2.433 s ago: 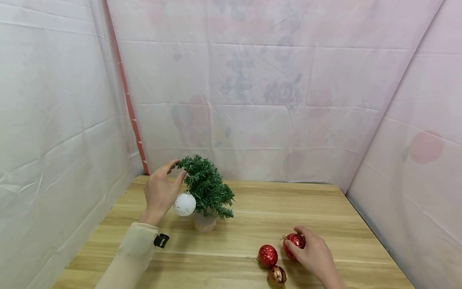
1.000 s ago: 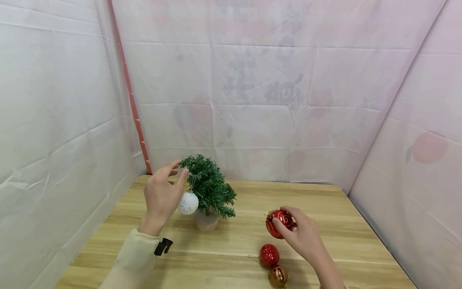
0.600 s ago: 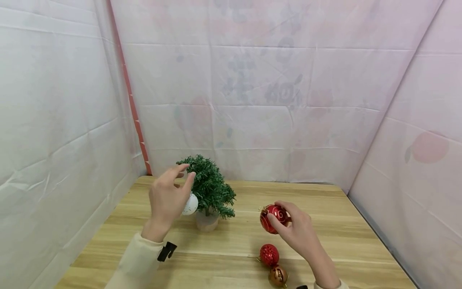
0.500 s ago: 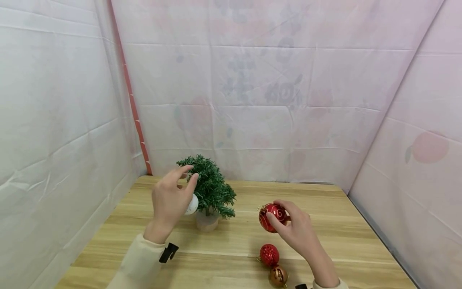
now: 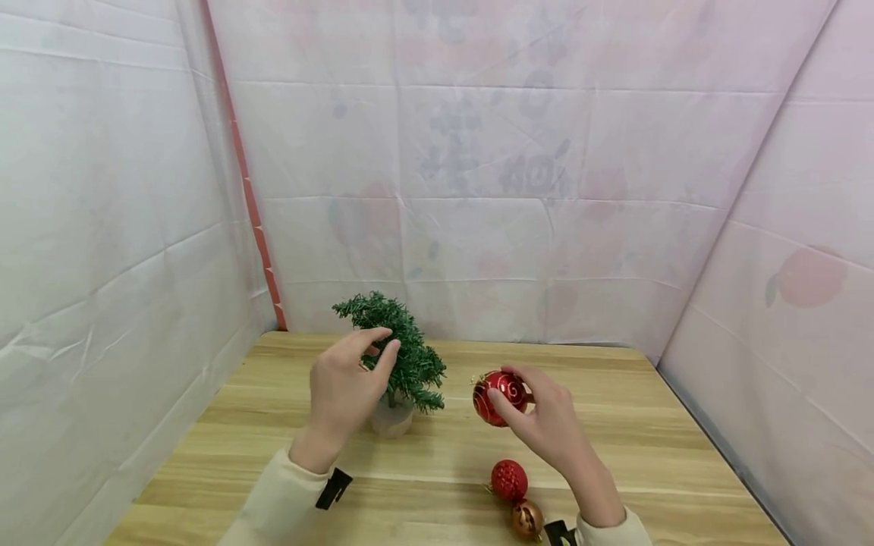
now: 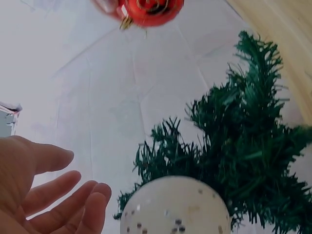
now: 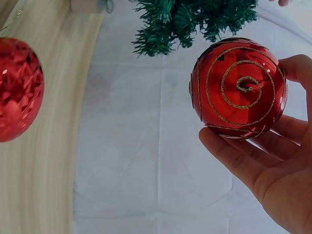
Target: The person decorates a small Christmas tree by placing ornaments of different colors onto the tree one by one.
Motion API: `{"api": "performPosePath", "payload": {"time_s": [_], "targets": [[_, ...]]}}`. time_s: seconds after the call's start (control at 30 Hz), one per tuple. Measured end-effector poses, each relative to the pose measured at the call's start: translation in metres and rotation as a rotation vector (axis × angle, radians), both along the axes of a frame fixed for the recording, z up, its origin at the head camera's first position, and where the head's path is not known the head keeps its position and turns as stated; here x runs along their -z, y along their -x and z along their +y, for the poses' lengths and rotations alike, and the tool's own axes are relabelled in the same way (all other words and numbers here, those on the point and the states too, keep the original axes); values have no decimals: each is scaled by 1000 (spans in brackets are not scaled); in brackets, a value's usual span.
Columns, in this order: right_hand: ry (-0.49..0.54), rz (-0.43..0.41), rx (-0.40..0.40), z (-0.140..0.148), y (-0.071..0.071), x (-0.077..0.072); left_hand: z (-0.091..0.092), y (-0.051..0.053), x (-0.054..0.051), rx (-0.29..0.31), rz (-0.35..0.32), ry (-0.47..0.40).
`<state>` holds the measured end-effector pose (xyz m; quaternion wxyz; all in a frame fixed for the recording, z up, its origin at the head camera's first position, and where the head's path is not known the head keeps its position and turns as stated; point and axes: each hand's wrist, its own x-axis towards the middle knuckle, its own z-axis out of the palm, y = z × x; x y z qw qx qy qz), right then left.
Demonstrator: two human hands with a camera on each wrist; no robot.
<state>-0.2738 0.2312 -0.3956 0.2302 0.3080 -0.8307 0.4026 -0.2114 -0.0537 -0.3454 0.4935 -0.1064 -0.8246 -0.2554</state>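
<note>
My right hand (image 5: 546,421) holds a shiny red Christmas bauble (image 7: 241,90) with gold glitter swirls, thumb and fingers around it, raised above the table. My left hand (image 5: 348,387) is in front of the small green Christmas tree (image 5: 410,356), fingers loosely bent and nothing between them. A white speckled bauble (image 6: 175,209) shows close beside the tree branches in the left wrist view; the left hand hides it in the head view. The tree stands upright in a pale round base (image 5: 392,422).
On the wooden table (image 5: 614,394), a textured red bauble (image 5: 509,480) and a copper-coloured bauble (image 5: 526,519) lie touching, nearer than the right hand. White cloth walls (image 5: 478,189) stand behind and at both sides.
My right hand has picked the swirled red bauble off the table and carried it up and left toward the tree. My left hand has left the branch tip and moved right, before the tree.
</note>
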Motion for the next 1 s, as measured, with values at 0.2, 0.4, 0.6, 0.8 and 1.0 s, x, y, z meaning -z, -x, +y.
{"api": "performPosePath", "payload": {"time_s": [0.2, 0.4, 0.6, 0.8, 1.0], "targets": [[1, 30, -38, -9, 2, -6, 9, -2, 1, 55, -41, -3], [11, 65, -81, -18, 2, -12, 19, -1, 6, 145, -107, 32], [8, 84, -94, -25, 1, -15, 27, -1, 12, 235, -194, 58], [4, 93, -100, -29, -1, -19, 31, 1, 15, 281, -211, 84], [12, 102, -130, -34, -3, -20, 32, 1, 15, 301, -224, 104]]}}
